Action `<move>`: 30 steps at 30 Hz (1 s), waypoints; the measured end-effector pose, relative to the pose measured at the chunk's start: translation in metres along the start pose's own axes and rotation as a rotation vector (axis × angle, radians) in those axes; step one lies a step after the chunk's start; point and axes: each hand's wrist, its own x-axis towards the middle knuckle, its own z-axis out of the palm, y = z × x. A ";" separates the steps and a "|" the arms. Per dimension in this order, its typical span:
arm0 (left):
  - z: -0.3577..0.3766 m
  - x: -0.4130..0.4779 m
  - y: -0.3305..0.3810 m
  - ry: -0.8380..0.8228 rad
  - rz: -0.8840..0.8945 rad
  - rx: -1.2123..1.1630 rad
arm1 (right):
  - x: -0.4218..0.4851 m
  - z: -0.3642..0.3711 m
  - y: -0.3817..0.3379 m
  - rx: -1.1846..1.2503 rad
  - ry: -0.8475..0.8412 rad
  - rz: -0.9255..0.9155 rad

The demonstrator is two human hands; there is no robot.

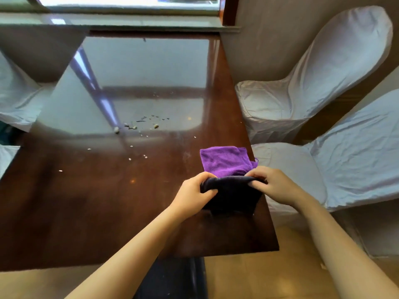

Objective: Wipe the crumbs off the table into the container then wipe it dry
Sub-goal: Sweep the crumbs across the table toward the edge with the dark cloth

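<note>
A glossy dark wooden table (90, 203) fills the view. Crumbs (138, 126) lie scattered around its middle, with a few stray bits nearer me. A purple cloth (224, 160) lies folded near the right edge. Just in front of it, a dark navy cloth (231, 195) is held up off the table by both hands. My left hand (194, 192) grips its left top corner and my right hand (274, 184) grips its right top corner. No container shows in view.
Two white-covered chairs (319, 83) stand along the table's right side, the nearer chair (336, 169) close to my right arm. Another covered chair (15, 98) is at the left. A window sill (129, 20) runs behind the table's far edge.
</note>
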 end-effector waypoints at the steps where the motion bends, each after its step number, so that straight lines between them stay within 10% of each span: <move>1: -0.014 0.000 0.002 0.015 0.014 0.005 | 0.004 -0.007 -0.013 0.001 -0.008 -0.021; 11: -0.171 0.062 0.010 0.077 0.096 0.228 | 0.110 -0.020 -0.101 0.230 0.047 -0.109; 22: -0.197 0.198 -0.030 0.226 0.212 0.446 | 0.235 -0.007 -0.084 0.081 0.553 0.020; 30: -0.129 0.195 -0.108 0.117 0.212 0.684 | 0.213 0.076 -0.020 -0.225 0.084 0.145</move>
